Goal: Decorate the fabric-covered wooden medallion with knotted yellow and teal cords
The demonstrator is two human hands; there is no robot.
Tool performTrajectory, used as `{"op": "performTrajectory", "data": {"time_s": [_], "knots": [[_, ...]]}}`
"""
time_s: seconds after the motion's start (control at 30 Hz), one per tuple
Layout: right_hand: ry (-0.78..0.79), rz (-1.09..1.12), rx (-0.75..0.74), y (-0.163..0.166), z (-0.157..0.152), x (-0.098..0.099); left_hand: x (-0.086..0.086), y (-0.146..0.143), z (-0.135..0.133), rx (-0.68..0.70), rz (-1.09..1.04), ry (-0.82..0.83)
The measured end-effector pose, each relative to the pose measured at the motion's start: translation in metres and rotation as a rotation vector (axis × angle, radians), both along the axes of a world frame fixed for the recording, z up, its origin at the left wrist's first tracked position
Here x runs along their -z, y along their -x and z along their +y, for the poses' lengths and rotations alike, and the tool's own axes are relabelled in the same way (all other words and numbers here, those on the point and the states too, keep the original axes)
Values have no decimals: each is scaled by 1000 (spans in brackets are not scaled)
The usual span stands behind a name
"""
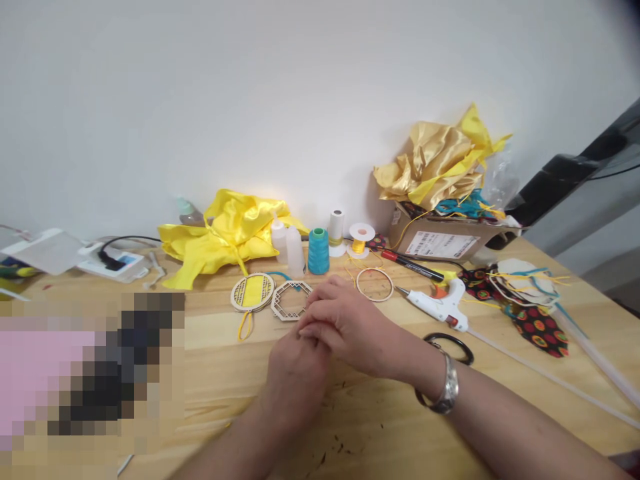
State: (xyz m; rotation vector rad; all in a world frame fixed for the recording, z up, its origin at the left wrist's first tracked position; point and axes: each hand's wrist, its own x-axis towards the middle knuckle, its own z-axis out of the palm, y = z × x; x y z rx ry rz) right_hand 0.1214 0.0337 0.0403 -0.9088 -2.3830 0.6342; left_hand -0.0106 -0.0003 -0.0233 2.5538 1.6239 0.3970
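My left hand (297,373) is closed in a fist above the table. Over its knuckles lies my right hand (345,320), its fingers curled and pressed against the left. Anything held between them is hidden by the fingers. Just behind my fingertips is an octagonal wooden lattice frame (278,313), partly covered by my hands. To its left lies a round wooden frame (234,297) with yellow fabric and a yellow cord loop (244,328). A thin wooden ring (360,293) rests to the right of my right hand.
A white glue gun (440,307), a marker (415,267) and scissors handles (467,350) lie at right. Behind stand a teal thread cone (319,253), bottles (295,253) and spools (362,233). Yellow satin (230,230) and a fabric-filled box (440,241) are near the wall.
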Motion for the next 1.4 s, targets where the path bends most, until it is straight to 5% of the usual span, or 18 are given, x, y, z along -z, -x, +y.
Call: {"op": "performTrajectory", "data": {"time_s": [0.2,0.33,0.43,0.57,0.67,1.13,1.4], "knots": [[9,127,7,-6,6,-1,-2,1,-1,-72,-139,51],[126,324,362,-18,24,7,-10,0,0,-140,-535,188],[435,422,481,-20,34,15,-15,-1,1,-199,-750,290],[1035,597,341,-10,35,12,-21,-2,2,-245,-845,359],[1213,747,315,-2,37,-1,-23,-2,4,-293,-938,403],[1115,949,157,-3,91,-54,-2,2,13,-397,-1362,594],[679,757,180,-32,97,-108,-5,0,12,-423,-1383,632]]}}
